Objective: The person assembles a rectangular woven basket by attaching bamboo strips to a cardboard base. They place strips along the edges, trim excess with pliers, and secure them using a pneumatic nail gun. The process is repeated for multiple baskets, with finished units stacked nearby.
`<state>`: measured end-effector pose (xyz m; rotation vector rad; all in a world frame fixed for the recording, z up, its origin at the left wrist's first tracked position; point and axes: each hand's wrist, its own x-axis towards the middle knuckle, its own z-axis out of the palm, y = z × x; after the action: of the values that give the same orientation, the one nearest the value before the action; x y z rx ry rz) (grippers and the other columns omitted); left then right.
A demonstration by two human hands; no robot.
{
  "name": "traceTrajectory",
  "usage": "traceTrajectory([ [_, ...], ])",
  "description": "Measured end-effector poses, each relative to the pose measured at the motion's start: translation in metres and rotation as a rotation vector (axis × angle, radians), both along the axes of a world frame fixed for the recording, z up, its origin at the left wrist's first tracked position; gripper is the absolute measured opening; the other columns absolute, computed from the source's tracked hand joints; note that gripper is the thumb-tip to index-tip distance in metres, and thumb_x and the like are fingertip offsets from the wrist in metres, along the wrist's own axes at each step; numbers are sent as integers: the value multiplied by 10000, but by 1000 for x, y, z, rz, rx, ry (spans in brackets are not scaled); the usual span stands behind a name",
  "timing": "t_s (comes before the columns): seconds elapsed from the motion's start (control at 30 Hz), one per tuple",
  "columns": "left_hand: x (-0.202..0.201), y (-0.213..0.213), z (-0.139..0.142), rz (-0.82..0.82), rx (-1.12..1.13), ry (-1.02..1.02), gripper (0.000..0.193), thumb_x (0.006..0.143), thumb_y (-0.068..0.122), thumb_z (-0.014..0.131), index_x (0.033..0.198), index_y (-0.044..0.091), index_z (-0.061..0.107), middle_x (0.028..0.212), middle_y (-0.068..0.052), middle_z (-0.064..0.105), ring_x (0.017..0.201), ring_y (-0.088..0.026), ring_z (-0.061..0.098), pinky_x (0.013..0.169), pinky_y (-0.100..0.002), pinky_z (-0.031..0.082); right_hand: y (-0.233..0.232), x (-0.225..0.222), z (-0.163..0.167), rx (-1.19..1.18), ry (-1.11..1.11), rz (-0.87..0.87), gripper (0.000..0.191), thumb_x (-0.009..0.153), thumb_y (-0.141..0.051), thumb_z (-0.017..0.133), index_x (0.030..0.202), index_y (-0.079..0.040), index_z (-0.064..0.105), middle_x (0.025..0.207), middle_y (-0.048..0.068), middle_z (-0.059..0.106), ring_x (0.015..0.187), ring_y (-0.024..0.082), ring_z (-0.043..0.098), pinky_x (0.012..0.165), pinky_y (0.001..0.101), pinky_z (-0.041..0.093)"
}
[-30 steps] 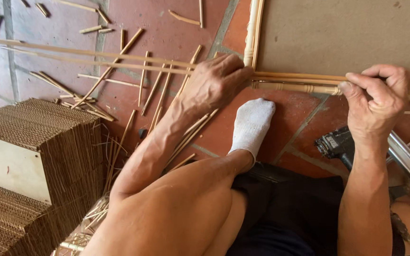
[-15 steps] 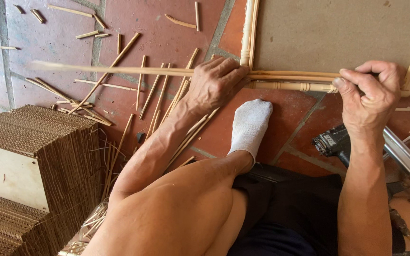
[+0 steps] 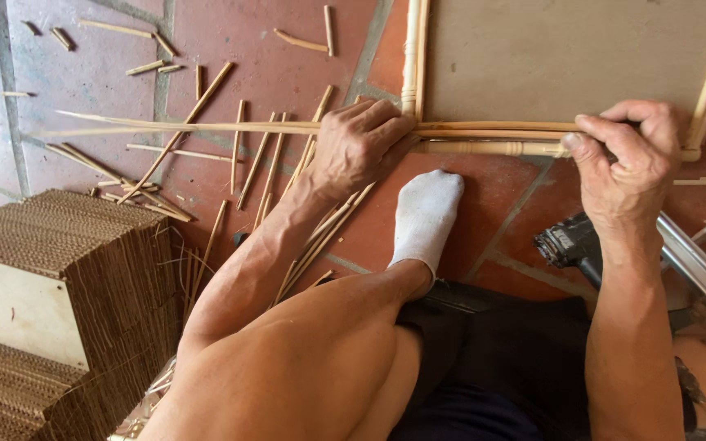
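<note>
On the tiled floor [image 3: 83, 65] at far left, cut offcuts [image 3: 145, 67] lie scattered beside stacked corrugated cardboard [image 3: 59, 237], and no container shows, so nothing is held in one. At centre my left hand [image 3: 361, 147] presses flat, fingers curled down, on the long thin cane strips [image 3: 206, 127] at the corner of the cane-edged panel [image 3: 574, 57], just above my white-socked foot [image 3: 426, 212]; if that pressure eases, I judge the springy strips could slide off line. Right of that, my right hand [image 3: 627, 159] pinches the strips against the frame's lower rail [image 3: 492, 148], thumb on top; too hard a pull could split them.
</note>
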<state>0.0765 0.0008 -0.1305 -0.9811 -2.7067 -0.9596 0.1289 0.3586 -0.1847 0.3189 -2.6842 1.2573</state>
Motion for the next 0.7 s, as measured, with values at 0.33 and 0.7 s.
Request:
traceTrajectory([
  [0.33, -4, 23, 22, 35, -13, 27, 137, 892, 134, 848, 893, 121, 711, 893, -5, 724, 705, -153, 697, 591, -306, 566, 157, -43, 4, 598, -51, -279, 755, 887, -306, 883, 1424, 103, 545, 1409, 267, 575, 1311, 358, 560, 1087, 448, 476],
  [0.7, -15, 13, 35, 146, 140, -110, 122, 958, 111, 822, 1032, 81, 728, 970, -55, 734, 779, -140, 749, 610, -245, 630, 114, -48, 6, 91, -677, -494, 414, 880, -119, 682, 1269, 17, 661, 996, 145, 698, 873, 271, 676, 764, 421, 550],
])
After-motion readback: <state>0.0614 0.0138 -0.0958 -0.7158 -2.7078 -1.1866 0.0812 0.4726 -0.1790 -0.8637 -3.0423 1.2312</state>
